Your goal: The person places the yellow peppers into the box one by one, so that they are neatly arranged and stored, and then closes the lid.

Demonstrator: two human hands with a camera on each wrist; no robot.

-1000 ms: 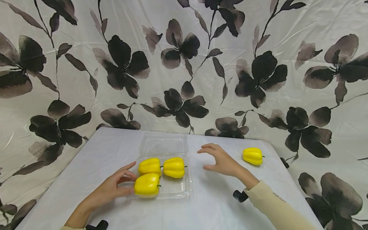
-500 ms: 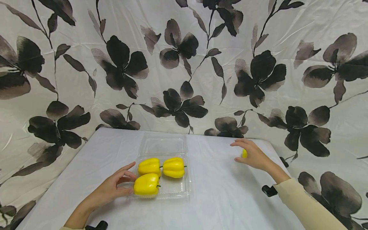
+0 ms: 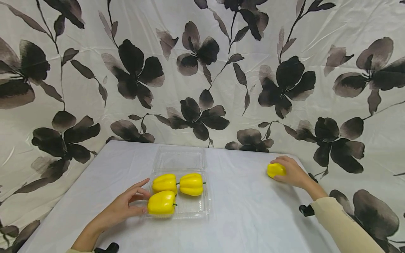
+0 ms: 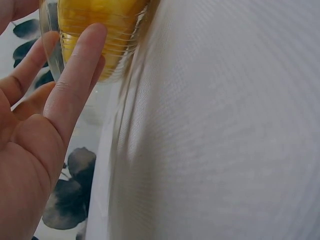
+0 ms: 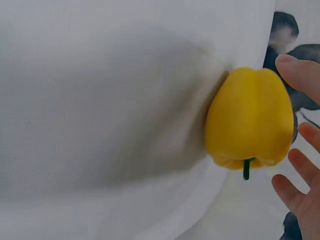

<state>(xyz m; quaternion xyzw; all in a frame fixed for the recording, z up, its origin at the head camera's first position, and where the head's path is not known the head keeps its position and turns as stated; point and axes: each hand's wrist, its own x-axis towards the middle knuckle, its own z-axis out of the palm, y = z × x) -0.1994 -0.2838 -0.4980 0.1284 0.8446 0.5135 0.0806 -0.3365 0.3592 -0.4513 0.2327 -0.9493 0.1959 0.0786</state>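
In the head view, three yellow bell peppers, one of them the nearest pepper (image 3: 161,202), lie in a clear plastic clamshell container (image 3: 191,208). My left hand (image 3: 124,203) is at the container's left side, its fingers and thumb extended; the left wrist view shows fingertips against or very near the ribbed clear wall (image 4: 117,42). At the table's far right lies a single yellow bell pepper (image 3: 274,170). My right hand (image 3: 292,173) reaches over it, partly covering it. In the right wrist view the spread fingers (image 5: 287,192) stand beside this pepper, with gaps visible; its green stem shows.
The container's lid (image 3: 180,161) is folded back flat toward the rear. A white cloth covers the table (image 3: 237,211), and a floral curtain (image 3: 202,80) hangs right behind its back edge. A black wrist strap piece (image 3: 306,211) sits below the right wrist.
My right hand has moved right from beside the container to the lone pepper and come down around it. The left hand and the peppers in the container have stayed in place.
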